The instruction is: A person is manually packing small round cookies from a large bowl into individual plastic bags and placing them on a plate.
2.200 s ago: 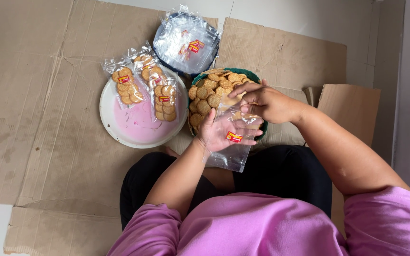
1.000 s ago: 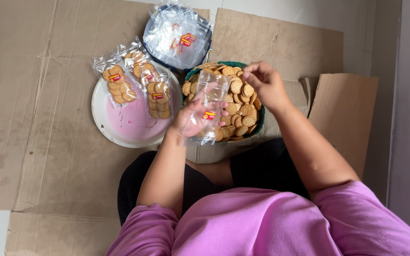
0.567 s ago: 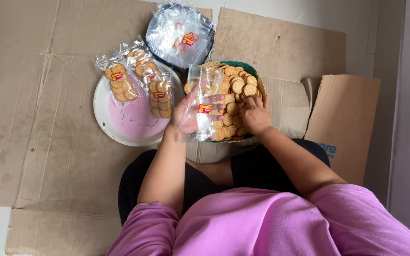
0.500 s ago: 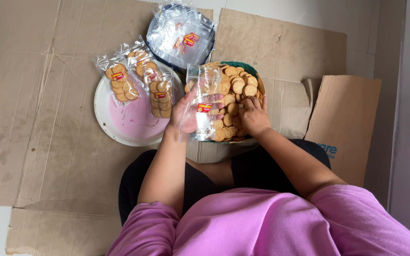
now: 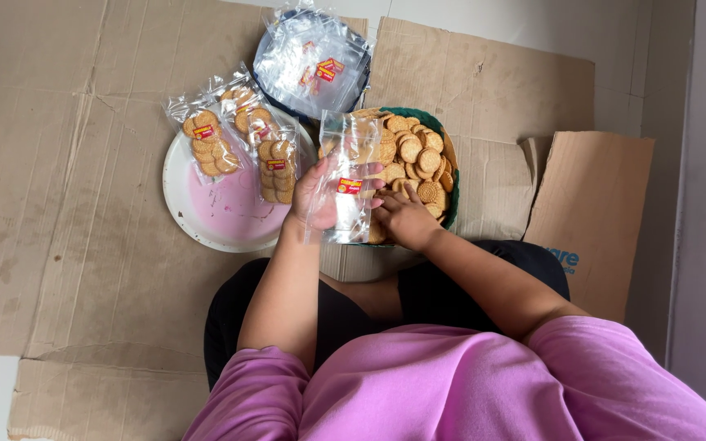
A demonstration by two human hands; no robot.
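Three filled clear plastic packets of round golden biscuits (image 5: 239, 147) lay on a white round plate with a pink centre (image 5: 222, 214), while the green-rimmed basket of loose biscuits (image 5: 418, 159) to its right looked well stocked, suggesting much packing remained. The left hand (image 5: 320, 192) was closed around a clear empty plastic bag with a small red label (image 5: 345, 175), held upright over the basket's near-left edge, long axis near to far, apparently mouth far. The right hand (image 5: 402, 216) rested curled on the biscuits just beside it; whether it gripped any could not be told.
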